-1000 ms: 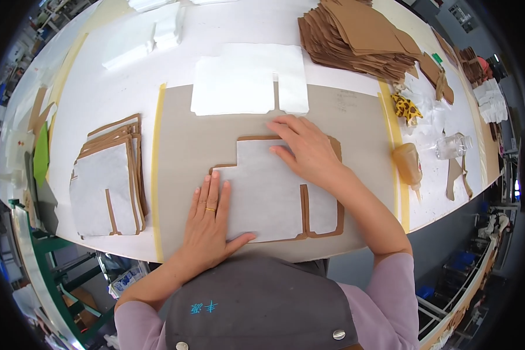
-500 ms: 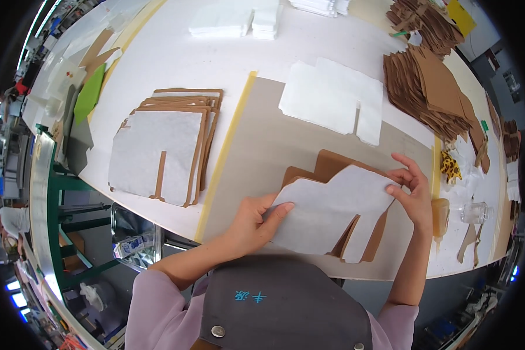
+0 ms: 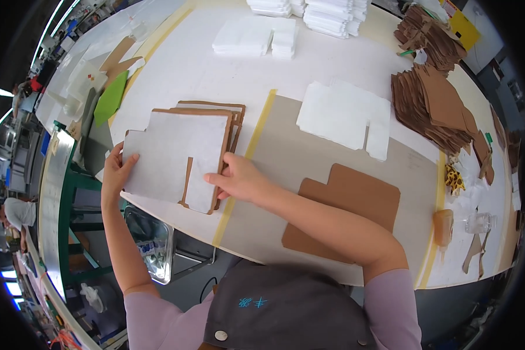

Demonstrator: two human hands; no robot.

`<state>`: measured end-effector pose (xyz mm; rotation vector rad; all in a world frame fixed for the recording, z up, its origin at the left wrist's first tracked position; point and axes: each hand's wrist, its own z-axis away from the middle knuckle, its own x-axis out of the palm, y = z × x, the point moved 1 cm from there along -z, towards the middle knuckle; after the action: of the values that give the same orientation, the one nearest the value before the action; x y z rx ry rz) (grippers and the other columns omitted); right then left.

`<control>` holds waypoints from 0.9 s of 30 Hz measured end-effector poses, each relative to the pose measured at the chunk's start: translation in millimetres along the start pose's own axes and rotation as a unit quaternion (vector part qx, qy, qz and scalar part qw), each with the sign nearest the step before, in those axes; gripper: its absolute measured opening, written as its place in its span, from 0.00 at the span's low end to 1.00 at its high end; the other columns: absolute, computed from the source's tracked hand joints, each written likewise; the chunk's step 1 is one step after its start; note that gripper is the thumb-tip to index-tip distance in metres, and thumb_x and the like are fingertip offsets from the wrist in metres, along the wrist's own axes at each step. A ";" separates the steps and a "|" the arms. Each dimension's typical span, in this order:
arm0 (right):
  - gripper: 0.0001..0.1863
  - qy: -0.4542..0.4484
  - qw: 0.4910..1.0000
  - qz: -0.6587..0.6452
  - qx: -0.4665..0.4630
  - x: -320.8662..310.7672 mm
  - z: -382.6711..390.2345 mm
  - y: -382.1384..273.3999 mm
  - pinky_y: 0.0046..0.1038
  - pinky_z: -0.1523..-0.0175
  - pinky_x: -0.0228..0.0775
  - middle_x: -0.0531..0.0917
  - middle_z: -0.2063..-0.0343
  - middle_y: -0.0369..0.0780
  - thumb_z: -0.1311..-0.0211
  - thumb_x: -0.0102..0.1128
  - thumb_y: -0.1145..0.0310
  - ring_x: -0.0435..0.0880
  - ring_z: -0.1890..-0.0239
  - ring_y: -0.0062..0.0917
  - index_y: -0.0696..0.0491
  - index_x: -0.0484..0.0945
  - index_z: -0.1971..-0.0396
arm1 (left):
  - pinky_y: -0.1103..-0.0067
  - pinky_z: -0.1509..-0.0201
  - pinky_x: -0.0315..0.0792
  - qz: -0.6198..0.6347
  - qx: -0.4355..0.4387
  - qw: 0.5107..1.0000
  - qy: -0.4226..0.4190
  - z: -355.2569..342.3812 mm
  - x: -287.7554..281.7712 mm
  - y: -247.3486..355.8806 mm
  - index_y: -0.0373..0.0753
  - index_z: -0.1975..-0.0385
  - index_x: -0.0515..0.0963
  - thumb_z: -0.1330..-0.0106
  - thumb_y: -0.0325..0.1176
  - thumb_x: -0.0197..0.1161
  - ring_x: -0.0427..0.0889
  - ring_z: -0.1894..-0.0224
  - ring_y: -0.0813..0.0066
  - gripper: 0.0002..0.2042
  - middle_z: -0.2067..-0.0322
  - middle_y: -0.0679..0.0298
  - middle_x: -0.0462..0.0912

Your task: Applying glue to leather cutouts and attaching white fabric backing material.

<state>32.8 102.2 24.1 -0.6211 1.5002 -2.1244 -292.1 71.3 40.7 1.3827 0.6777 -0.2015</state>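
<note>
A brown leather-like panel with a pale lining sheet [image 3: 172, 149] on its upper face lies over the left-hand stack. Its edges are held between my left hand [image 3: 121, 169] on the left side and my right hand [image 3: 239, 179] on the right, thumbs on top and fingers curled beneath. Similar panels [image 3: 237, 111] show behind it with brown borders. Beneath my right forearm, a bare brown panel [image 3: 361, 195] with a stepped corner rests on the grey mat [image 3: 274, 221]. White notched sheets [image 3: 341, 116] sit at the mat's far edge.
Piles of brown pieces [image 3: 434, 105] stand at the right, near an amber glue bottle [image 3: 443, 227] and a clear jar [image 3: 480, 223]. White stacks [image 3: 254, 38] line the far side. A green sheet [image 3: 111, 98] lies at the left; a metal tray [image 3: 151, 239] is below the table edge.
Both hands have moved left from the mat, carrying the lined panel onto the left-hand stack. A bare brown panel now shows on the mat. The view has shifted slightly.
</note>
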 end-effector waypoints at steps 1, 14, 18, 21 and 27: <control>0.23 -0.037 0.998 -0.010 0.058 0.9 -2.1 2.5 0.25 0.63 0.74 0.83 0.69 0.43 0.36 0.60 0.62 0.84 0.67 0.24 0.61 0.69 0.48 | 0.82 0.62 0.74 0.001 0.008 1.000 -0.009 -9.4 3.1 -3.6 0.32 0.48 0.73 0.35 0.32 0.62 0.81 0.68 0.76 0.17 0.66 0.61 0.83; 0.32 0.541 0.554 0.603 0.193 -269.4 372.5 55.6 0.36 0.44 0.68 0.77 0.51 0.49 0.48 0.70 0.60 0.76 0.49 0.43 0.58 0.69 0.45 | 0.70 0.43 0.68 -0.058 0.316 0.943 -0.086 61.4 197.2 124.4 0.34 0.53 0.76 0.40 0.24 0.62 0.77 0.49 0.55 0.15 0.54 0.52 0.79; 0.32 0.515 0.755 0.375 0.154 -297.1 396.7 67.0 0.29 0.53 0.73 0.82 0.60 0.43 0.46 0.69 0.61 0.81 0.58 0.27 0.64 0.69 0.47 | 0.68 0.46 0.70 -0.063 0.352 0.910 -0.209 87.5 252.5 146.1 0.35 0.54 0.76 0.42 0.25 0.64 0.76 0.50 0.53 0.15 0.54 0.52 0.78; 0.31 0.453 0.809 0.308 0.214 -302.4 396.8 64.7 0.29 0.53 0.72 0.81 0.58 0.44 0.46 0.68 0.57 0.80 0.57 0.26 0.63 0.71 0.49 | 0.67 0.48 0.71 -0.070 0.375 0.891 -0.246 92.2 272.6 152.7 0.36 0.54 0.76 0.43 0.25 0.64 0.75 0.50 0.53 0.15 0.54 0.54 0.78; 0.36 0.558 0.803 -0.148 -0.146 -256.8 407.2 94.7 0.31 0.44 0.76 0.75 0.45 0.49 0.34 0.46 0.40 0.77 0.44 0.34 0.52 0.61 0.37 | 0.70 0.46 0.70 -0.021 0.349 0.908 -0.229 86.6 288.9 142.0 0.35 0.54 0.77 0.42 0.23 0.62 0.76 0.50 0.56 0.14 0.54 0.53 0.79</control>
<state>491.6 -71.5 32.6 0.5170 2.4689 -2.6781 38.5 91.2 3.4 1.9090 0.2314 -0.8396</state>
